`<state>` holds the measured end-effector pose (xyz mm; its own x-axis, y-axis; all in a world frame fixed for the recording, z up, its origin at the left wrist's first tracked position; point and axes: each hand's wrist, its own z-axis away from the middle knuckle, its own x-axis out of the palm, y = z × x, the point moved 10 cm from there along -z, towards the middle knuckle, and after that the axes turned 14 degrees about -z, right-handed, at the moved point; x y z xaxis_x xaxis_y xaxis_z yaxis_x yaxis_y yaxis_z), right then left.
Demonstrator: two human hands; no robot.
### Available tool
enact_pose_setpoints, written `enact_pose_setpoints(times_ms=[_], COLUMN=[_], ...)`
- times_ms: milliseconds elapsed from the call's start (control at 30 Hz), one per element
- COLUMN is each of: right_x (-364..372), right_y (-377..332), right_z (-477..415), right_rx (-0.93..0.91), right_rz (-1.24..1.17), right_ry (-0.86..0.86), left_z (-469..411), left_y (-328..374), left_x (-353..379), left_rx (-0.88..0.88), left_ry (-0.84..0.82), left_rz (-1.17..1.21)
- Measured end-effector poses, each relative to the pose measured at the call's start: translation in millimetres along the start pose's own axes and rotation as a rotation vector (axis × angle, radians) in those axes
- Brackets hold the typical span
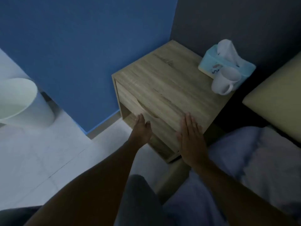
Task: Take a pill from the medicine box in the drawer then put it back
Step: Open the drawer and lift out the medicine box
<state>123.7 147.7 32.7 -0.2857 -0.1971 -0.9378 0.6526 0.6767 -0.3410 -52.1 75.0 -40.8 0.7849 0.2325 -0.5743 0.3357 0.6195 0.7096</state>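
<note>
A light wooden nightstand stands in the corner, and its drawer front is closed flush. The medicine box is hidden from view. My left hand reaches toward the lower edge of the drawer front, fingers straight and together, palm turned inward, holding nothing. Over the near right corner of the nightstand top my right hand is flat and open, palm down. Whether either hand touches the wood is unclear.
A blue tissue box and a white mug lying on its side sit at the back right of the nightstand top. A pale bin stands on the tiled floor at left. Bedding and a yellow pillow lie at right.
</note>
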Motion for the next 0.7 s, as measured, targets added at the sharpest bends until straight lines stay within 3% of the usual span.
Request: enact_pose_setpoints(times_ms=[400, 700], right_x=[4, 4], right_y=[9, 8], right_z=[-3, -4], right_rx=[-0.006, 0.010], right_rz=[0.045, 0.050], right_ry=[0.162, 0.160], left_z=[-38, -39], left_y=[22, 27], left_x=[-10, 1], left_rx=[0.094, 0.075], left_ry=[0.241, 0.161], left_rz=[0.254, 0.327])
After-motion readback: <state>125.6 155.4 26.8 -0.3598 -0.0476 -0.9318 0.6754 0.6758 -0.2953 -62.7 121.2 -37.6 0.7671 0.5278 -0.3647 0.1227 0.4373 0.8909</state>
